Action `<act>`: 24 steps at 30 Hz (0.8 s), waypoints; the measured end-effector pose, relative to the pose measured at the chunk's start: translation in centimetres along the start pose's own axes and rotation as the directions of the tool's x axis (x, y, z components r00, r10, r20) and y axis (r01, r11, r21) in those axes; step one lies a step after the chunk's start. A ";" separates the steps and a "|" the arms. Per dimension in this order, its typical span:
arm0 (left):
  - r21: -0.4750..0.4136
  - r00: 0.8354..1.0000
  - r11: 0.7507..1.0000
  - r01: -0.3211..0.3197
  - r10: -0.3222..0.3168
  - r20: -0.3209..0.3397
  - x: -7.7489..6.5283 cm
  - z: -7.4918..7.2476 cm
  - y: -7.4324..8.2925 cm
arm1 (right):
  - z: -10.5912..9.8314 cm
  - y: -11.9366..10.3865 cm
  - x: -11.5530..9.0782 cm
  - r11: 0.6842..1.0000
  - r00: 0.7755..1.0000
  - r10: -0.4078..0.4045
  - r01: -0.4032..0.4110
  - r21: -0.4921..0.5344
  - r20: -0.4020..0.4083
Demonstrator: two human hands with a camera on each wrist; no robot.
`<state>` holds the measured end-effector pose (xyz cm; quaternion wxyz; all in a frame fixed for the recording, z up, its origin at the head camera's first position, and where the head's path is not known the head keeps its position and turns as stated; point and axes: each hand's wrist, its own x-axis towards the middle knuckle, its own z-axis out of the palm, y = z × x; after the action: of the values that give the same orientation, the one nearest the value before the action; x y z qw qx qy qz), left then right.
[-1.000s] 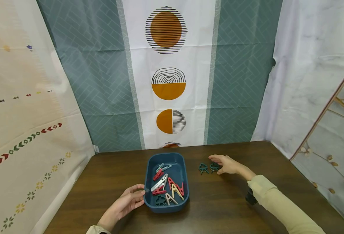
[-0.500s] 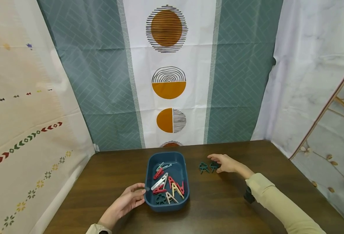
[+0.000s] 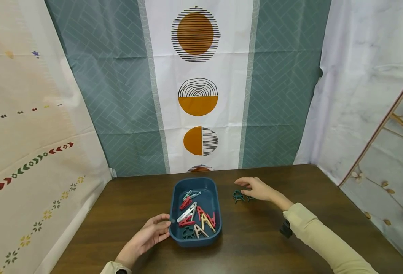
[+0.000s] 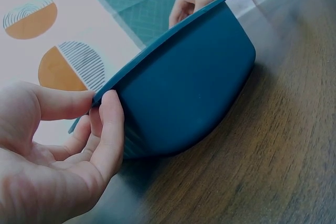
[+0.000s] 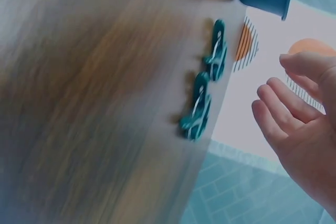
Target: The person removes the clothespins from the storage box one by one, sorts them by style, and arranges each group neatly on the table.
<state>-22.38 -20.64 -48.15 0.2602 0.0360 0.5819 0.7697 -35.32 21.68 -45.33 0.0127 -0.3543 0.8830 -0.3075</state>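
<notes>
A person's left hand (image 3: 149, 236) pinches the rim of a blue tub (image 3: 194, 244) between thumb and bent fingers. The right hand (image 3: 256, 189), fingers parted, loosely bent and holding nothing, hovers over two green clips (image 5: 200, 90) lying side by side on a dark wood table (image 3: 273, 243), right of the tub. Red, white and yellow pegs (image 3: 187, 213) lie inside the tub.

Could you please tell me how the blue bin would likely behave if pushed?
The blue bin looks fairly stiff: it shows no obvious bend where the left hand pinches it. Its low, broad shape suggests sliding rather than tipping. The loose clips inside would probably shift with a sharp push.
</notes>
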 end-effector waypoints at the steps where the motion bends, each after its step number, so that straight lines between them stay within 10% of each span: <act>1: 0.000 1.000 1.000 0.000 0.000 -0.001 0.0 0.0 0.0 | 0.1 -0.2 0.1 1.000 1.000 -0.012 0.012 -0.001 -0.003; 24: -0.014 1.000 1.000 0.003 -0.003 -0.012 0.1 -0.1 -0.3 | 1.7 -4.0 1.6 0.966 0.993 -0.115 0.116 0.232 -0.015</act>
<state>-22.39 -20.66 -48.44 0.2581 0.0290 0.5782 0.7735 -33.68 17.54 -44.18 0.0354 -0.4010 0.8188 -0.4092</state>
